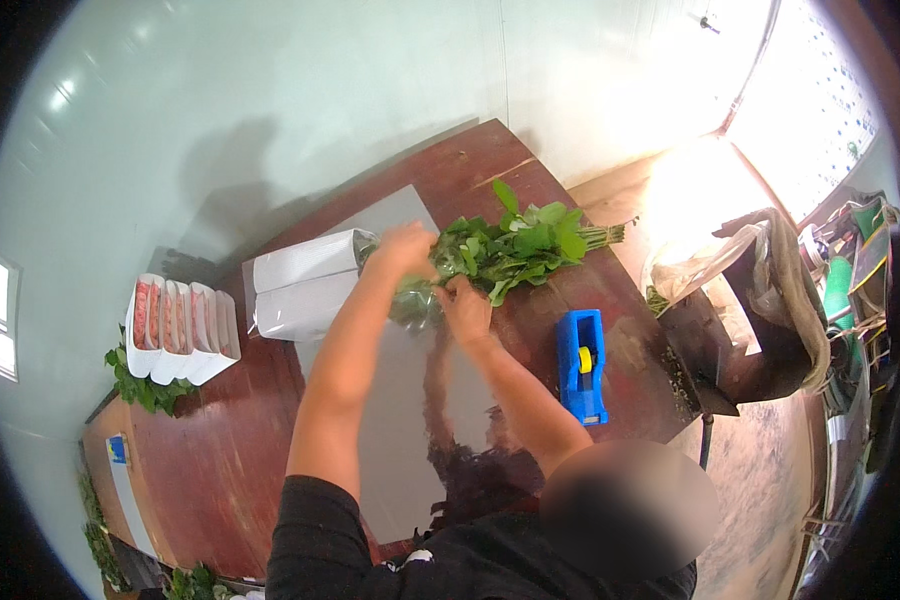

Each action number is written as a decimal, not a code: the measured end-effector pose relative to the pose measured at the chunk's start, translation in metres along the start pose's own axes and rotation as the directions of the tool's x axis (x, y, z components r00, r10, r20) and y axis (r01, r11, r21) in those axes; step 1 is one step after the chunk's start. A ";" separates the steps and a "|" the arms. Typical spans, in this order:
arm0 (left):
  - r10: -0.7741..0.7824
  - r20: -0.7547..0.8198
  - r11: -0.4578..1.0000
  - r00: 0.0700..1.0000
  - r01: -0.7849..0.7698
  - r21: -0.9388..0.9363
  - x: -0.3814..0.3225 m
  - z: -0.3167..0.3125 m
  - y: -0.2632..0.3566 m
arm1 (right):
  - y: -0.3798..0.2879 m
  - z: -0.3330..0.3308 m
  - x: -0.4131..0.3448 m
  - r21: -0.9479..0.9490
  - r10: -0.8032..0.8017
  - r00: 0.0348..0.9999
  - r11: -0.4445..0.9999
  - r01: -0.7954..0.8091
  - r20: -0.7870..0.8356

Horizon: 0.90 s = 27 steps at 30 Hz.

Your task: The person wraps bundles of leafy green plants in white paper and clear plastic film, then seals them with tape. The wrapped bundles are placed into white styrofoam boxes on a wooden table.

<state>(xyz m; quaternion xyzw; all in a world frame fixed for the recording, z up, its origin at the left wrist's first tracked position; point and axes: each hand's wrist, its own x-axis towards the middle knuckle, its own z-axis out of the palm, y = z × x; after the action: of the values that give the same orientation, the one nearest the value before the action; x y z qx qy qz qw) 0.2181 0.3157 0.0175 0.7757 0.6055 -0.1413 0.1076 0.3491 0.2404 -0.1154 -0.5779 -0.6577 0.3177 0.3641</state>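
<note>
A bouquet lies across the wooden table [217, 465], its head sleeved in white corrugated cardboard [307, 281]. Clear plastic film [416, 307] covers the cardboard and gathers around the leafy part. Green leaves [532, 240] spread from it to the right, ending in a bundle of cut stems [604, 237]. My left hand [405, 251], slightly blurred, grips the film from above, just right of the cardboard. My right hand [465, 307] pinches the film's near edge beside the leaves. The flower heads are hidden inside the cardboard. Under the bouquet is a grey sheet [397, 420].
A blue tape dispenser [581, 367] with a yellow core stands right of my right arm. Several cardboard-wrapped bunches of pink flowers [184, 326] lie at the table's left. A dark bin [757, 322] draped with plastic and cloth adjoins the right edge. A pale wall [307, 97] runs behind.
</note>
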 end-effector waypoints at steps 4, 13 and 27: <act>0.033 -0.132 0.993 0.991 -0.018 0.116 -0.005 0.020 0.007 | 0.020 0.006 -0.008 0.103 -0.022 0.996 0.994 0.031 -0.087; 0.016 -0.279 1.000 0.960 -0.017 -0.003 -0.046 0.020 0.013 | 0.017 -0.004 -0.034 0.783 0.328 0.924 0.514 -0.351 0.198; -0.697 -0.543 0.392 0.469 -0.384 -0.836 -0.439 -0.039 -0.104 | -0.151 -0.077 -0.127 0.794 -0.363 0.879 0.608 -0.028 0.309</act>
<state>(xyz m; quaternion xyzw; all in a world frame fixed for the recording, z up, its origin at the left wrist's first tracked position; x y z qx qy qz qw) 0.0208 -0.0449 0.2080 0.4593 0.6247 0.6085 0.1693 0.3433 0.0944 0.0378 -0.2088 -0.5715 0.6555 0.4475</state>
